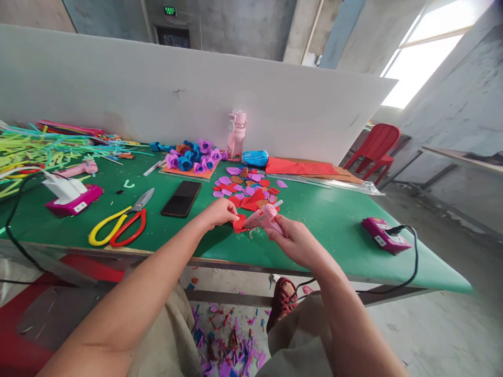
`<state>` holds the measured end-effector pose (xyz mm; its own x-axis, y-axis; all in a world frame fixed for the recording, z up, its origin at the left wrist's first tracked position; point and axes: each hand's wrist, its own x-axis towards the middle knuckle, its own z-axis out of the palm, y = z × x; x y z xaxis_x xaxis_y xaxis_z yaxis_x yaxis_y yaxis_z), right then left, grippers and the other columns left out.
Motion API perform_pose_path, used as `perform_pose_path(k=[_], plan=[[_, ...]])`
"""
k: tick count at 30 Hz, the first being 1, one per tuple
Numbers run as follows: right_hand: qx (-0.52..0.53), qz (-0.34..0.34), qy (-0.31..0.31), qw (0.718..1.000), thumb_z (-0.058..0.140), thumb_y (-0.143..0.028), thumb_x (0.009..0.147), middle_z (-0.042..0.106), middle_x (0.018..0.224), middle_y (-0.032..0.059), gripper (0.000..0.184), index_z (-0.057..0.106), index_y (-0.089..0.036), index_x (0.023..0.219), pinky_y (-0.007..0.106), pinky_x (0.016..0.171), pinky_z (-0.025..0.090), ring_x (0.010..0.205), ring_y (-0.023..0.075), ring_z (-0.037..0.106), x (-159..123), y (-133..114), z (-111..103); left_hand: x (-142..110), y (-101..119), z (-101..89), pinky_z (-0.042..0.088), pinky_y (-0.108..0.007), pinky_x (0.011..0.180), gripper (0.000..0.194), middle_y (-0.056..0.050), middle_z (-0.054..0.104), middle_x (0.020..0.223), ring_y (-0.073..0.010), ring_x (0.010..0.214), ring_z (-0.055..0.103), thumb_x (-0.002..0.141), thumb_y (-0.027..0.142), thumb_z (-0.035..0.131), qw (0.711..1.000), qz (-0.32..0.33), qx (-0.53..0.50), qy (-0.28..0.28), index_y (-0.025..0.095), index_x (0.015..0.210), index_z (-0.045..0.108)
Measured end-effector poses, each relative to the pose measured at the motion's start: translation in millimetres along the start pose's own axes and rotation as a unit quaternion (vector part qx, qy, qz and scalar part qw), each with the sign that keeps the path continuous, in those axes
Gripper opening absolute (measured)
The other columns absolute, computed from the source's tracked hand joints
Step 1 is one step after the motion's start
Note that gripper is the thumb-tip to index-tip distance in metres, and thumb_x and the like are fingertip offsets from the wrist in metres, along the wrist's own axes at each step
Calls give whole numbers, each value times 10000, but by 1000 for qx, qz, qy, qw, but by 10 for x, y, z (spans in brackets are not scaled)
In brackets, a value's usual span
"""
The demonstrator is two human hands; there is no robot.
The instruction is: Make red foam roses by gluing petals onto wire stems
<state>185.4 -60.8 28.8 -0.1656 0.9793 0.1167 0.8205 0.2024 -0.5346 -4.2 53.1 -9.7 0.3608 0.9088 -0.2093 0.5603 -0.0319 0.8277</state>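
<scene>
My left hand (223, 212) pinches a small red paper piece (239, 224) near the front of the green table. In my right hand (294, 236) is a pink hot glue gun (264, 217), its nozzle pointing left at the red piece. A white glue stick (278, 203) pokes out of the gun's back end. Just beyond both hands lies a loose pile of cut paper petals (226, 187) in purple, red and brown. Finished paper flowers (185, 162), purple, blue and brown, sit on an orange sheet behind my left hand.
Left of my arms lie a black phone (181, 199), scissors (128, 217) and a magenta power strip (74, 200). Colourful pipe cleaners (35, 149) heap at far left. At the back stand a pink bottle (236, 136) and red paper (301, 167). Another power strip (385, 235) sits right.
</scene>
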Motion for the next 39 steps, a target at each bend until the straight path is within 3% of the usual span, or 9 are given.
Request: perform_pose_path(k=[39], plan=[[-12, 11, 10, 1000, 411, -354, 848, 554, 622, 5, 206, 498, -194, 751, 231, 513, 266, 527, 126, 433, -17, 101, -36, -76, 91, -13, 183, -185, 364, 153, 68, 414, 428, -32, 358, 269, 615, 185, 670, 1000, -9, 16, 9, 144, 571, 529]])
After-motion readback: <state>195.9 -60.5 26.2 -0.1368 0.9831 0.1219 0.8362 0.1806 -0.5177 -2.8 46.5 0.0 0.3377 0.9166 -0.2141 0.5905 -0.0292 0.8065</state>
